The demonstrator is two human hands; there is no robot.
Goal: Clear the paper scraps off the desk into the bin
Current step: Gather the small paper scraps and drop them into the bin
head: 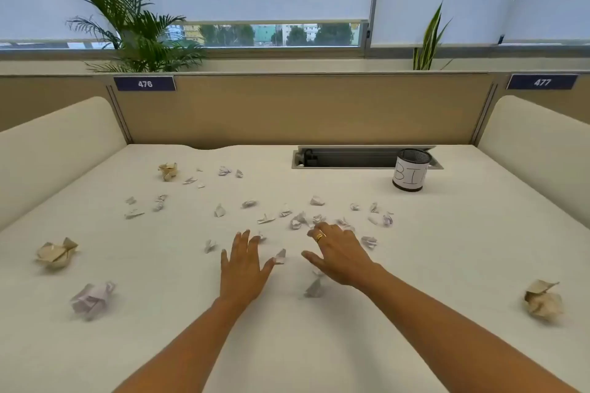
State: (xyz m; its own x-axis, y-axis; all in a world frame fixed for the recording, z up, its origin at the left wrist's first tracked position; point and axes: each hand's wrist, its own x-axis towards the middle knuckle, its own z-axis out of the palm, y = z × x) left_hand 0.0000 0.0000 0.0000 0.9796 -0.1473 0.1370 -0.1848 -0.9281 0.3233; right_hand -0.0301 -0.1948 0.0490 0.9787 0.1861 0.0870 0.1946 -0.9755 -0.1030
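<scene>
Several small white paper scraps (267,218) lie scattered across the middle of the white desk (447,265). Bigger crumpled balls sit at the edges: a tan one (56,254) at left, a white one (92,298) near the front left, a tan one (542,298) at right and a tan one (168,171) at the back. The bin (411,174), a small black mesh cup with a white "BIN" label, stands at the back right. My left hand (244,265) hovers flat, fingers spread, with a scrap (280,256) by its thumb. My right hand (336,254), wearing a ring, is spread over scraps; nothing is held.
An open cable slot (344,158) runs along the desk's back edge beside the bin. Padded cream dividers (57,150) wall both sides, and a tan partition (303,108) closes the back. Plants (134,25) stand behind it by the window.
</scene>
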